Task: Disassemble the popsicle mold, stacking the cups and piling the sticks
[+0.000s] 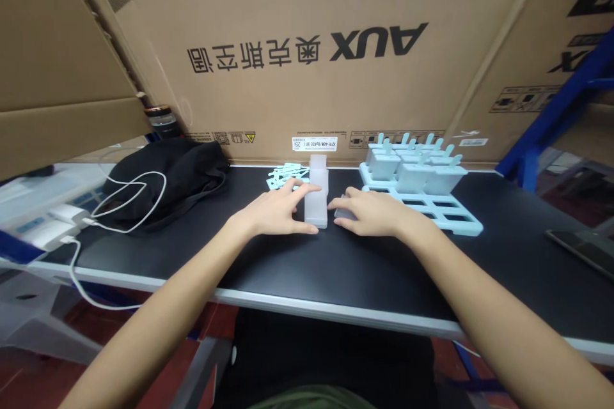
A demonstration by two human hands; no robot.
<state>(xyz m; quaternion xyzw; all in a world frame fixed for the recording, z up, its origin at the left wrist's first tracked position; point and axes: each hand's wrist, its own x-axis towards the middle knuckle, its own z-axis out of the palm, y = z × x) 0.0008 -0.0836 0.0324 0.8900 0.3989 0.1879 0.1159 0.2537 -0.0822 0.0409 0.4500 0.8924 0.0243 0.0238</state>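
Handling of frosted, boxy plastic containers (316, 208) on black table (288, 262) seemed underway. Left hand (275, 212) spread across them, right hand (374, 212) half-curled at another; grips indeterminate. Next move probably needed firm pinch.

Both bare arms are stretched forward and angled inward, the left forearm (180, 307) and right forearm (484, 307) left uncovered. The left hand (275, 211) is turned palm down, its thumb and index finger spread wide apart. The right hand (377, 212) is bent more closely, its fingers curled above the thumb. The hands are held near each other, not touching.
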